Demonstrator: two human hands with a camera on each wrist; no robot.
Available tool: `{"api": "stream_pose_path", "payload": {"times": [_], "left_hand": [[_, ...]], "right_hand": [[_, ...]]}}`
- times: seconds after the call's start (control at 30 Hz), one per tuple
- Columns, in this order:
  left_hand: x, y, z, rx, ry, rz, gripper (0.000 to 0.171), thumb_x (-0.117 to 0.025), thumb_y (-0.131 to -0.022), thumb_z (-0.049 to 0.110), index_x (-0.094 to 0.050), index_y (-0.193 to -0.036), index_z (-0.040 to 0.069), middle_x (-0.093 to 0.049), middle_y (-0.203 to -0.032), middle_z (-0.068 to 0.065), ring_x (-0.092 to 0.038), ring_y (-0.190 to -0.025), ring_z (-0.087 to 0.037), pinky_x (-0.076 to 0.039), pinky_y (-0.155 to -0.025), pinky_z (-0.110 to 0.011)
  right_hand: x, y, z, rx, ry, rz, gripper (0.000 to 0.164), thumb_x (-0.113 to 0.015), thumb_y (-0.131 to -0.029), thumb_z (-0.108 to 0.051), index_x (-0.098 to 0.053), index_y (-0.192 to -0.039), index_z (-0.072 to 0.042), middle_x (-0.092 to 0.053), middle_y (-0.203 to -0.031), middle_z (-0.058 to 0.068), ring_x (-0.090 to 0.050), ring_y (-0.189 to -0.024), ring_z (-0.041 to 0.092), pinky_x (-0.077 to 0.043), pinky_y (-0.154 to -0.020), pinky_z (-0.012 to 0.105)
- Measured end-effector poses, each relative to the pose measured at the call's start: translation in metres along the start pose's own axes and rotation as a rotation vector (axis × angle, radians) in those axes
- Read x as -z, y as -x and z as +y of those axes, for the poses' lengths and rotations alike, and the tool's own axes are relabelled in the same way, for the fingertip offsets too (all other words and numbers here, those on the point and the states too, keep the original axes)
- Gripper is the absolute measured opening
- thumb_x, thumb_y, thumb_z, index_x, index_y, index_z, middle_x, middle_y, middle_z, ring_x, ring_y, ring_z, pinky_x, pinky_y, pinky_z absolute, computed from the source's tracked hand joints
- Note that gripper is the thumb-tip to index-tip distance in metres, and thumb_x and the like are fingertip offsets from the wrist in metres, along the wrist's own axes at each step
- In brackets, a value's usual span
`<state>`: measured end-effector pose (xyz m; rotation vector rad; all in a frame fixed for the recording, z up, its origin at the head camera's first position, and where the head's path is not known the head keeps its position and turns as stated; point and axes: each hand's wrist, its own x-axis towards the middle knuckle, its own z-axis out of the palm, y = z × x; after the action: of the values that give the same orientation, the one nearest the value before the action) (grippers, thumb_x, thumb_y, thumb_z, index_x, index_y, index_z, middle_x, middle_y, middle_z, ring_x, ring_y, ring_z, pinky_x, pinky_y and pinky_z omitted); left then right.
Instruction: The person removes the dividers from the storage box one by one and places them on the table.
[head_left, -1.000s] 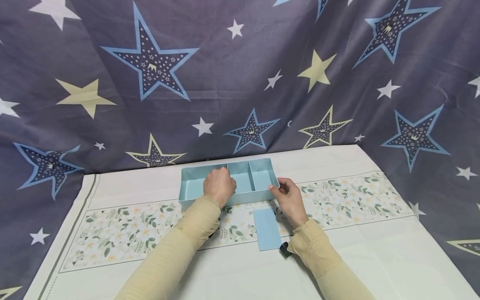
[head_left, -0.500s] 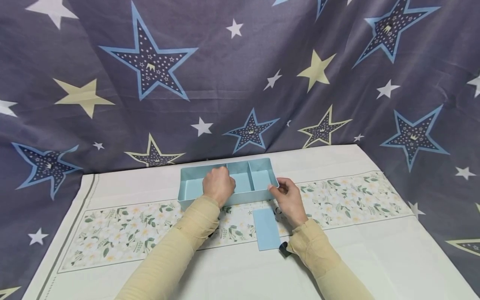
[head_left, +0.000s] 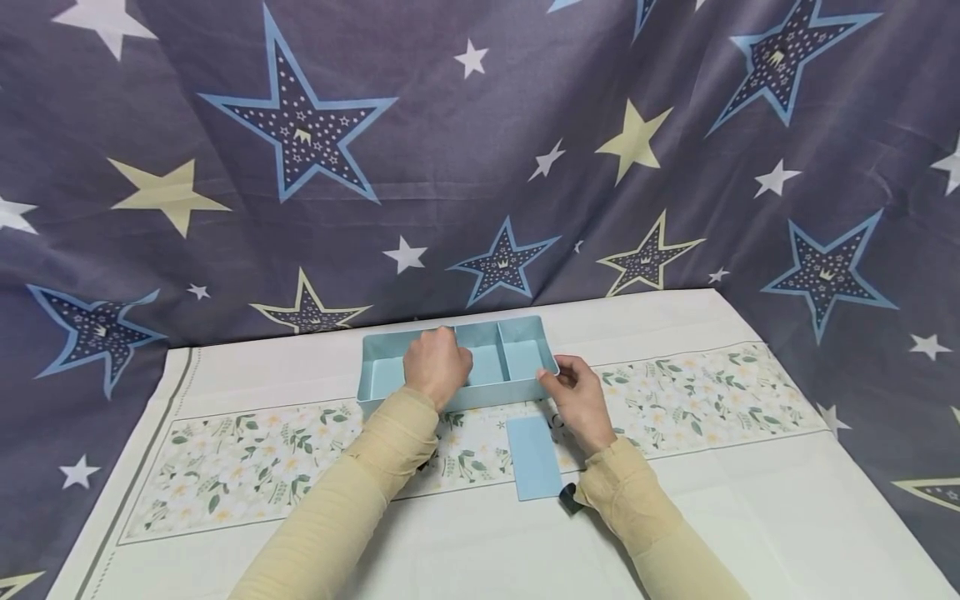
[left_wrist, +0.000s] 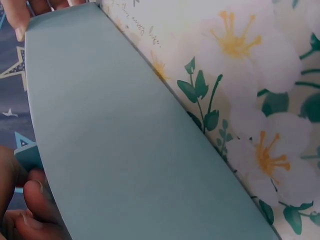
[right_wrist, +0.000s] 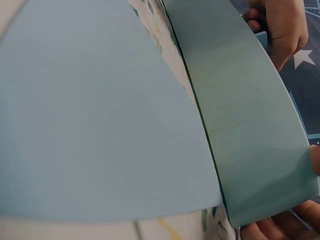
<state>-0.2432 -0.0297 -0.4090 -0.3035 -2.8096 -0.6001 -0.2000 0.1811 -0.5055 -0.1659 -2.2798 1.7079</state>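
Note:
A long blue-green box [head_left: 495,395] stands near the back of the table, its open top facing up. My left hand [head_left: 437,364] reaches into it left of centre. Its thumb and fingers pinch a thin divider [left_wrist: 30,157], whose corner shows above the front wall in the left wrist view. The divider's lower part is hidden by the hand and wall. A second divider [head_left: 503,352] stands upright across the box farther right. At the front right corner my right hand [head_left: 581,403] grips the box, thumb on the rim and fingers around the outside.
A flat light-blue rectangular panel [head_left: 535,461] lies in front of the box, left of my right wrist. Beneath is a white tablecloth [head_left: 480,550] with a flowered band [head_left: 247,467]. A star-patterned curtain [head_left: 420,150] hangs right behind the table.
My left hand has risen slightly and shifted a little toward the back of the box. The right hand, box and flat panel stay in place.

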Motion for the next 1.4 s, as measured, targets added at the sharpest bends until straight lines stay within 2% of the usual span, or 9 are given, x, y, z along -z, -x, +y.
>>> {"api": "stream_pose_path", "payload": {"times": [0.17,0.4,0.77,1.07,1.4], "left_hand": [[0.002,0.0,0.001,-0.012,0.009,-0.005,0.026,-0.046,-0.074,0.009,-0.043,-0.049,0.015,-0.045,-0.039,-0.003,-0.039,-0.034,-0.019,-0.031,-0.031,-0.034],[0.003,-0.001,0.001,-0.015,0.004,0.006,0.026,-0.046,-0.073,0.01,-0.043,-0.048,0.015,-0.045,-0.04,-0.003,-0.04,-0.035,-0.019,-0.034,-0.031,-0.035],[0.011,-0.001,0.003,-0.048,-0.013,0.055,0.027,-0.045,-0.072,0.01,-0.043,-0.046,0.016,-0.044,-0.038,-0.002,-0.04,-0.034,-0.019,-0.033,-0.03,-0.035],[0.02,-0.001,0.004,-0.03,0.011,0.111,0.024,-0.047,-0.07,0.011,-0.039,-0.048,0.017,-0.043,-0.039,-0.004,-0.038,-0.035,-0.02,-0.03,-0.028,-0.035],[0.028,-0.001,0.001,-0.025,0.035,0.154,0.034,-0.052,-0.073,0.015,-0.035,-0.043,0.016,-0.036,-0.036,-0.001,-0.038,-0.035,-0.019,-0.03,-0.031,-0.034]], "right_hand": [[0.0,-0.001,0.003,0.004,-0.005,0.004,0.064,-0.062,-0.071,-0.061,-0.051,-0.113,-0.013,-0.054,-0.104,0.008,-0.051,-0.091,0.018,-0.049,-0.076,0.041],[0.0,-0.002,0.004,0.013,-0.004,0.0,0.063,-0.061,-0.072,-0.061,-0.05,-0.112,-0.014,-0.054,-0.104,0.006,-0.051,-0.091,0.017,-0.049,-0.076,0.04],[0.0,-0.002,0.006,0.005,0.001,0.009,0.061,-0.062,-0.073,-0.059,-0.051,-0.112,-0.014,-0.055,-0.104,0.007,-0.051,-0.09,0.017,-0.049,-0.075,0.04],[-0.001,-0.003,0.01,0.015,-0.002,0.004,0.063,-0.062,-0.072,-0.06,-0.051,-0.112,-0.013,-0.054,-0.104,0.007,-0.051,-0.09,0.017,-0.049,-0.075,0.04],[0.0,-0.001,0.007,0.023,-0.005,-0.002,0.069,-0.061,-0.071,-0.062,-0.05,-0.115,-0.009,-0.054,-0.104,0.007,-0.051,-0.091,0.017,-0.049,-0.075,0.041]]}}
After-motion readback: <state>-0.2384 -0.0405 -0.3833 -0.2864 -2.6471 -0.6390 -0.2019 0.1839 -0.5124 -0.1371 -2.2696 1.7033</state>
